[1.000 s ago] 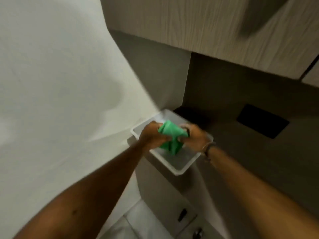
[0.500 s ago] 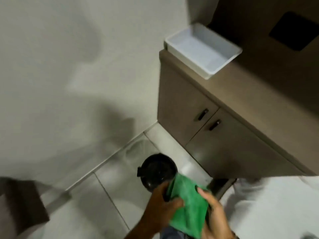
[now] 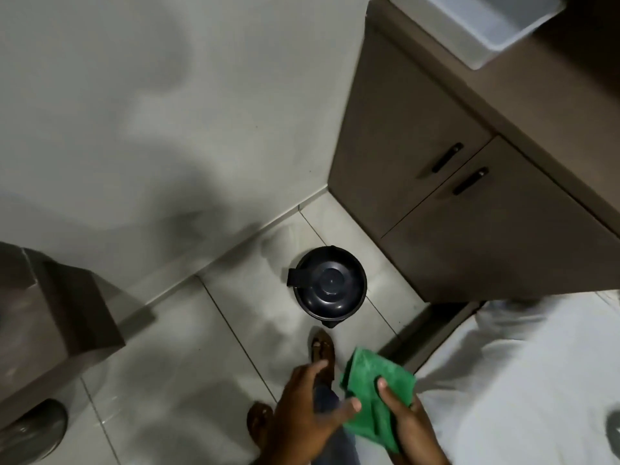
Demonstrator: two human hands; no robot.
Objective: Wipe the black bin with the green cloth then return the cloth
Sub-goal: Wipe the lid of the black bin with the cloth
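My feet (image 3: 322, 352) stand on the grey tiled floor (image 3: 174, 370); the lidded black bin (image 3: 329, 283) sits near its wall edge, beside the cabinet (image 3: 469, 209)

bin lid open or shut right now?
Shut. The round lid sits flat over the black bin, covering the whole top; nothing of the inside shows. The bin stands upright on the floor tiles.

Both hands, the left hand (image 3: 302, 411) and the right hand (image 3: 407, 427), are bare, without gloves or rings. Brown sandals (image 3: 322, 354) cover the feet, above dark blue trousers (image 3: 327, 399).
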